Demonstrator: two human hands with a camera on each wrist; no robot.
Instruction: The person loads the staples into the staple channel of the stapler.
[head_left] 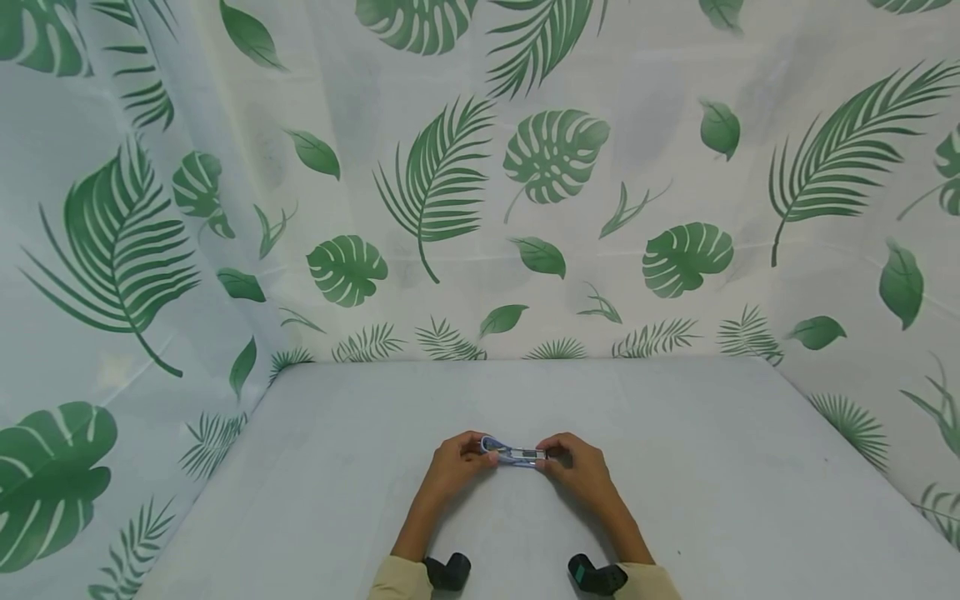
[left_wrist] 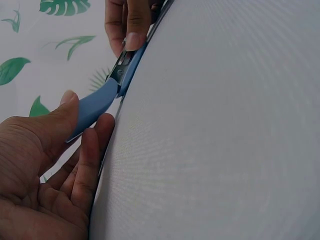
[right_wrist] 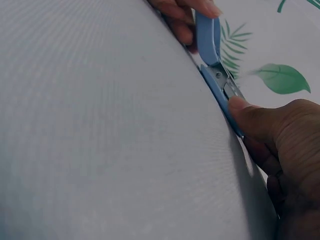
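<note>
A small blue stapler with a metal middle is held between both hands above the white table. Its blue cover is swung back from the metal rail and the blue base. At the cover end, my left hand pinches with its thumb on one side and fingertips on the other. My right hand grips the opposite end, its thumb pressing the rail and its fingers under the base. Part of the rail is hidden by the right thumb. Whether staples lie inside cannot be seen.
The white tabletop stretches out around both hands. A leaf-patterned curtain rises along its back edge and both sides. Black devices sit on the wrists, one at the left cuff and one at the right cuff.
</note>
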